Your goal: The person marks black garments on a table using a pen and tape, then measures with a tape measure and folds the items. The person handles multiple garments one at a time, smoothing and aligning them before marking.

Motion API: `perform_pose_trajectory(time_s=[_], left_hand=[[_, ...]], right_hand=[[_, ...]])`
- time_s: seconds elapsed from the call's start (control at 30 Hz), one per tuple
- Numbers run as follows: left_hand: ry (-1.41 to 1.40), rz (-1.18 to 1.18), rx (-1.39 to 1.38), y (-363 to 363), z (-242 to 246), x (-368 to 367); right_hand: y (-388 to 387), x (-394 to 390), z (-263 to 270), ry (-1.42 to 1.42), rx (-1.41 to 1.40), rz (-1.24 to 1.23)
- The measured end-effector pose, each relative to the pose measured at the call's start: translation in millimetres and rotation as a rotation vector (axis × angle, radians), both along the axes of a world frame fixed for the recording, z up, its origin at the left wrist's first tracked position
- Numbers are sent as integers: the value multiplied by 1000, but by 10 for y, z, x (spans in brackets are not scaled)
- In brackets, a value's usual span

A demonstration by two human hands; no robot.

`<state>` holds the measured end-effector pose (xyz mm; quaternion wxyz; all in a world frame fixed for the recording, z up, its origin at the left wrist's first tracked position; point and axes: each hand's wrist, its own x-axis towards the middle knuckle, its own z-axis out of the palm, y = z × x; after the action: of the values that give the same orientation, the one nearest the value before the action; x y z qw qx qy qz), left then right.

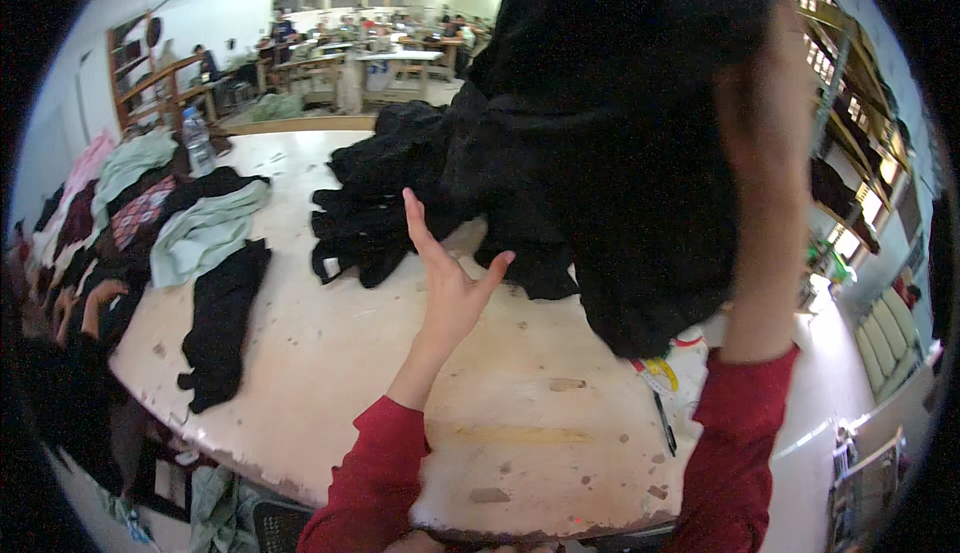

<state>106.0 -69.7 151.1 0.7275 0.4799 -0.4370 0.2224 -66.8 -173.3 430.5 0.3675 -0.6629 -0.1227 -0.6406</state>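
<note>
A large black garment (600, 155) hangs raised over the right half of the table, its lower folds near the tabletop. My right hand (772, 117) is lifted high at its right side, blurred, gripping the cloth; the fingers are partly hidden. Over the middle of the table, my left hand (450, 283) holds nothing, thumb and fingers spread. Just beyond it lies a pile of black garments (382, 208), one showing a white tag. Below the raised cloth are a yellow, white and red measuring tape (660, 374) and a black pen (664, 425).
Another person's hand (105, 294) works at the left among piled clothes, including a pale green garment (206, 234). A black garment (225, 328) lies nearer me. A plastic bottle (197, 140) stands behind them. The worn wooden table (315, 403) has a chipped front edge.
</note>
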Motion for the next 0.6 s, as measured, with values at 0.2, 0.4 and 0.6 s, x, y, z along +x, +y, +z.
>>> perform_pose_trajectory(time_s=[0.2,0.4,0.6], left_hand=[[-174,172,514,1203,684,149],[258,-429,1021,1415,921,441],[-335,424,1065,1735,69,994]], right_hand=[[-7,-617,245,-106,-177,-821],[-1529,-566,-404,545,75,-964],[-964,-85,-1997,816,118,-378]])
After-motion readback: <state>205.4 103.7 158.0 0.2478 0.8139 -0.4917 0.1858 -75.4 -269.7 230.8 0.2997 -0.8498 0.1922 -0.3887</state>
